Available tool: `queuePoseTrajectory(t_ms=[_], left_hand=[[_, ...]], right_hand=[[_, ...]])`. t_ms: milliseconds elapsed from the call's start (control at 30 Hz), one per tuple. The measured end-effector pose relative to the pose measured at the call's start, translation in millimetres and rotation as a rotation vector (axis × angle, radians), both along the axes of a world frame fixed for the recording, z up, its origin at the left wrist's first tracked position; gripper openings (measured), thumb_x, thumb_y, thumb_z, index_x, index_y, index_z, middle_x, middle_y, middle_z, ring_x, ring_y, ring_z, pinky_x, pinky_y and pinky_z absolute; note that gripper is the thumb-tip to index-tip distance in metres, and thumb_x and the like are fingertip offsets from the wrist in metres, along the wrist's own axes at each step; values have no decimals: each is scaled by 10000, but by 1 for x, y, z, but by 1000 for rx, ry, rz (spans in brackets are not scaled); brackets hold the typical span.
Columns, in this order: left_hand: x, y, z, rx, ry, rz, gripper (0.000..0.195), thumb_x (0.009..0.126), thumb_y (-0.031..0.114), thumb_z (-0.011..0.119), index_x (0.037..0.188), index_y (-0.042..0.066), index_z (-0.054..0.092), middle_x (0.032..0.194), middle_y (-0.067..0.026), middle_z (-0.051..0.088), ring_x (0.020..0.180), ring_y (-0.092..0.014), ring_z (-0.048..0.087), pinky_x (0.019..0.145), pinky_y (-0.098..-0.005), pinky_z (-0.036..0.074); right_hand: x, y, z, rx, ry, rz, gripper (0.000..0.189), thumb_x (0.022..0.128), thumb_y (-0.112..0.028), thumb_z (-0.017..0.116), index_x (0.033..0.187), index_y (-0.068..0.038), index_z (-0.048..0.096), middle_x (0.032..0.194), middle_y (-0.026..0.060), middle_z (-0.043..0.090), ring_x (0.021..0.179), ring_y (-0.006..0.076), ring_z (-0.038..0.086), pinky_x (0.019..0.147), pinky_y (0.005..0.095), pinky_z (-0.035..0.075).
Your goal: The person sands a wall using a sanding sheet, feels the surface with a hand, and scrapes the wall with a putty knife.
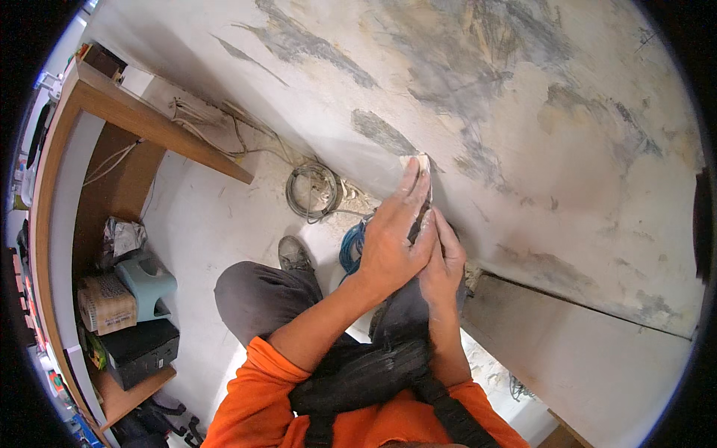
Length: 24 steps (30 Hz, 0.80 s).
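Observation:
My left hand (pixel 392 232), dusted white, reaches up to the wall with two fingers laid along a flat hand tool (pixel 422 163) smeared with white material. A dark part of this tool shows between my hands; most of it is hidden, so its exact kind is unclear. Close beside, my right hand (pixel 442 263) grips its lower end, fingertips touching my left hand. The tool's pale tip meets the plastered wall (pixel 504 151), at the lower end of a grey patch (pixel 383 131). Other grey and yellowish patches mark the wall.
A coil of grey cable (pixel 311 192) and a blue coil (pixel 352 249) lie by the wall base among debris. Left stands a wooden desk (pixel 162 129), with a light-blue plastic stool (pixel 147 283) and a black box (pixel 143 353) beneath. A grey panel (pixel 571 330) adjoins the wall at right.

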<state>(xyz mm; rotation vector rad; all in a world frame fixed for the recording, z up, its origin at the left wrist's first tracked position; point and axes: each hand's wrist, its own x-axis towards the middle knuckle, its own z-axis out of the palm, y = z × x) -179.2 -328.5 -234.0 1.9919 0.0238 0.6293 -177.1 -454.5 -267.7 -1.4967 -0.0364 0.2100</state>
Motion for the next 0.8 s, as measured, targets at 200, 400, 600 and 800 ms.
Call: queuePoseTrajectory(t_ms=[200,400,600,800], left_hand=[[0,-4,1,-23,4,-37,571,946,34,682,1494,-54,547,1589,-317,474,1403,-443,566,1112,-427,498],[-2,-8,0,-37,-15,-44,578,937,32,683,1495,-44,552,1588,-317,474,1392,-436,578,1101,-426,507],[-1,-1,3,-10,-14,0,590,912,32,693,1481,-56,561,1582,-319,482,1338,-423,624,1083,-423,517],[-5,-3,5,8,-26,-30,594,899,42,707,1467,-63,570,1569,-321,497,1240,-437,668,1052,-420,527]], right_hand=[[0,-11,-11,46,27,-14,415,1121,-126,555,1479,84,563,1415,115,647,1216,132,621,1009,283,516],[-5,-15,-16,-23,-64,-22,413,1120,-115,544,1480,87,558,1442,133,635,1257,150,614,1048,289,501],[-2,6,-10,34,-101,-86,405,1096,-101,583,1467,61,594,1271,107,711,990,101,654,845,223,526],[-11,-3,2,132,75,-29,447,1122,-124,538,1518,80,515,1442,136,628,1241,175,630,1054,312,511]])
